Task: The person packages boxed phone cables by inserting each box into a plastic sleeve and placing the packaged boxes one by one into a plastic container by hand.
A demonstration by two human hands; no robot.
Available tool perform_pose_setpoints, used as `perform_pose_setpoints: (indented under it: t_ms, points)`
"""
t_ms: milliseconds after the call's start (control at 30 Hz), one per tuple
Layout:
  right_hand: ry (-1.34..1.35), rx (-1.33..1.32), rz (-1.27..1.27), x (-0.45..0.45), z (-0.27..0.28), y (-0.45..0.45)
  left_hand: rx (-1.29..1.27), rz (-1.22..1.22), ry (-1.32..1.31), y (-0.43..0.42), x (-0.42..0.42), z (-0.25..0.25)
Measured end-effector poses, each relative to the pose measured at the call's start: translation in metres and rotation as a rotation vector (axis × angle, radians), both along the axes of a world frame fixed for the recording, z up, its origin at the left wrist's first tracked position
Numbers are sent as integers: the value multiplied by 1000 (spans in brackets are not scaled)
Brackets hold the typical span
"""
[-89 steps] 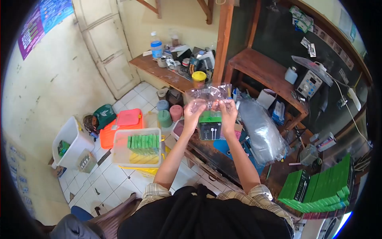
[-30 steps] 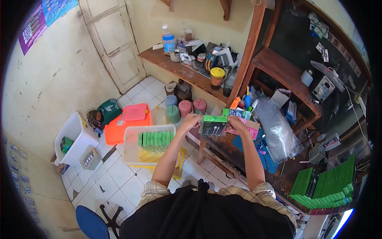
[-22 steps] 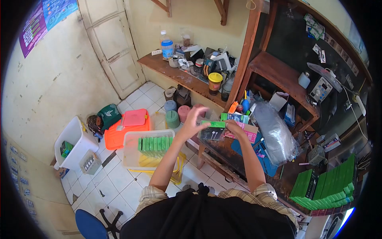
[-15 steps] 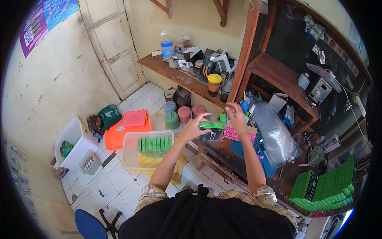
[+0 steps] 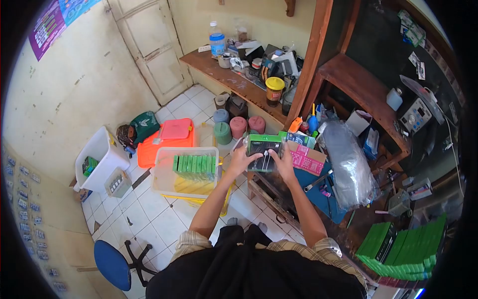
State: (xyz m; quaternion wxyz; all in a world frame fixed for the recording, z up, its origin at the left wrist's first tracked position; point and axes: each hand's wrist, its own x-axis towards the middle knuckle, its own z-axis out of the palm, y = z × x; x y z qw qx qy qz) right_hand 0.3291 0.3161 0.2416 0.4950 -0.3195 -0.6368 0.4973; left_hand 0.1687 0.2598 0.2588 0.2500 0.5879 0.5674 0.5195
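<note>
A flat black-and-green box [image 5: 263,145], printed with a white earphone or cable picture, is held up over the workbench's left edge. My left hand [image 5: 242,160] grips its left side, thumb across the front. My right hand [image 5: 285,163] closes on the right side, thumb near the lower front. Shiny clear plastic shows around the box edges. Just behind my right hand lies a pink printed carton [image 5: 307,160] on the bench. The backs of the fingers behind the box are hidden.
Green boxes [image 5: 194,164] stand in a clear plastic bin [image 5: 162,172] at left. Stacked green boxes [image 5: 403,249] line the bench's right end. A bundle of clear plastic [image 5: 348,162] lies on a blue mat [image 5: 313,194]. A blue chair [image 5: 112,264] stands lower left.
My right hand has come down onto the box and now grips its right side. The box has turned so its printed front faces me. The camera view has shifted slightly.
</note>
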Motion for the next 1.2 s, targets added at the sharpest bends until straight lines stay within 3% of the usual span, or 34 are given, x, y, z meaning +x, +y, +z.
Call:
perform_pose_setpoints:
  t_ms: [200, 300, 467, 633, 700, 800, 900, 967, 1000, 1100, 1200]
  points:
    - [-43, 13, -93, -26, 10, -40, -169, 58, -257, -31, -17, 12]
    - [-87, 36, -48, -47, 11, -64, -95, 87, -365, -54, -35, 24]
    - [-133, 34, -56, -95, 9, -93, 6, 382, -323, -94, -43, 18]
    - [-174, 53, -106, -154, 7, -135, 27, 584, -47, -154, -79, -6]
    - [-287, 21, -75, -180, 2, -155, -165, 645, -89, -177, -105, -8]
    - [-289, 13, -58, -222, 2, -192, -175, 726, -27, -207, -148, -16]
    - [-376, -46, 13, -247, -6, -211, -210, 720, 34, -231, -187, -20]
    - [-174, 151, -24, -262, -18, -204, -205, 742, 68, -241, -206, -23]
    - [-158, 50, 57, -264, -9, -197, -210, 722, 75, -244, -216, -21]
    - [3, 146, 153, -289, 19, -174, -197, 682, 96, -240, -237, -24]
    - [-89, 74, 317, -308, 36, -158, -178, 661, 107, -234, -249, -30]
